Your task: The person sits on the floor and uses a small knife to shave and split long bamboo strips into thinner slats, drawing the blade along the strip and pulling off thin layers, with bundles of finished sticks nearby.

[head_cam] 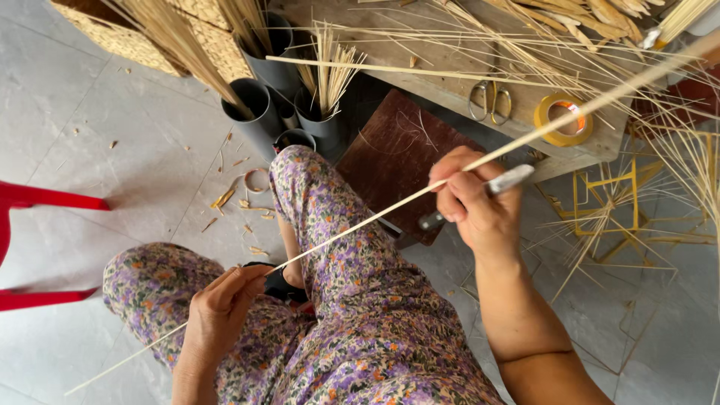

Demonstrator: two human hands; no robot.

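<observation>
Item: long pale strip [360, 229], running from near left to far right across my lap; I hold it at two places.

Left hand [221, 311]: closed on the strip near its near end, fingers pinching it.

Right hand [476, 202]: closed around a knife [487, 191] with a pale handle, the strip passing under the thumb; the blade's contact with the strip I cannot tell.

Handling, as I judge it: keep the strip taut between both hands; keep the blade angle shallow and away from the floral-trousered knee [315, 202]; steady pull rather than jerks.

Edges: wooden surface [450, 90] far, its near edge just beyond the right hand; scissors [491, 101] and a yellow tape roll [564, 118] on it; grey tubes [259, 105] of straw far left; red chair [30, 247] at left.

Open room: grey floor [97, 142] at left, with scattered shavings.
</observation>
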